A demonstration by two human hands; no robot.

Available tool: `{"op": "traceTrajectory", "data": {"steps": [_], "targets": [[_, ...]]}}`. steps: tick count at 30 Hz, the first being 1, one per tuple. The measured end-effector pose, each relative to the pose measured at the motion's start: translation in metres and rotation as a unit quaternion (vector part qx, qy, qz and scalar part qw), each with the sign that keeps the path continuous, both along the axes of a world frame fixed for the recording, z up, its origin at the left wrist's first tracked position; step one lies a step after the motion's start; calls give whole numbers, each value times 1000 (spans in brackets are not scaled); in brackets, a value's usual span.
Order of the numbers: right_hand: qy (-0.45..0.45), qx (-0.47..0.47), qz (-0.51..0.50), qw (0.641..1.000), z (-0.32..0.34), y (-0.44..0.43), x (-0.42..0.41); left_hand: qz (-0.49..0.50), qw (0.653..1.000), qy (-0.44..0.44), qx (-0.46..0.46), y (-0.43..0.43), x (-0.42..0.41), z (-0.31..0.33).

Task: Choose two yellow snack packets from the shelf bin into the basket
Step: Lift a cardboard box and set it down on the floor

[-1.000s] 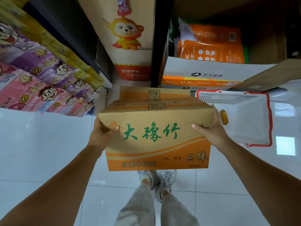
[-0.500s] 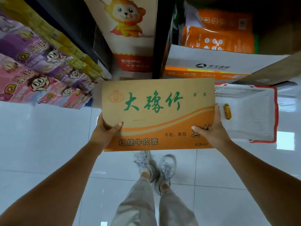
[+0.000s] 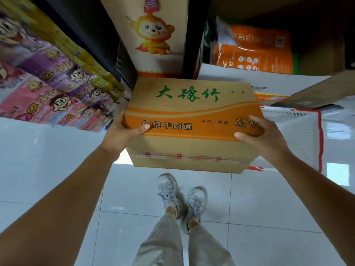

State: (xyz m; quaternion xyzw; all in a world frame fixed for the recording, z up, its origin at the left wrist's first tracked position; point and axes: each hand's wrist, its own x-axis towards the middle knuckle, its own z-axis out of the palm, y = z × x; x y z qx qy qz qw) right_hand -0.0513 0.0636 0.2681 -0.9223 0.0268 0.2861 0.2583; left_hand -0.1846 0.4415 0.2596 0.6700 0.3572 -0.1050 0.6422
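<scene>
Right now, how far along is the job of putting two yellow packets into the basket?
Done: no yellow packet shows in the visible part of the basket; the cardboard box hides the rest. In hand: the left hand and right hand both grip that box, not a packet. To do: pick two yellow packets, stacked at the left, and put them in the basket.

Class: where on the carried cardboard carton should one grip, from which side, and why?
Grip the cardboard carton at both short ends, one hand from each side, thumbs on the near face, as left hand and right hand do: it is wide, with no visible handle.
</scene>
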Motion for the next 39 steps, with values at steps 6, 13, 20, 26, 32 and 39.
{"op": "traceTrajectory", "data": {"steps": [6,13,20,26,32,39], "targets": [[26,-68,96,993,6,0,14,-99,995,2,5,13,10,7],[14,-53,74,996,13,13,37,-59,996,13,63,19,32,8],[83,57,-42,994,17,15,42,-52,997,52,0,22,32,9],[96,-3,-76,992,1,18,8,-46,981,153,106,2,14,-6],[12,66,-177,982,-18,7,-16,14,990,83,116,-12,-10,-29],[60,19,-137,989,-39,21,-13,58,988,103,96,-19,-5,-54]]}}
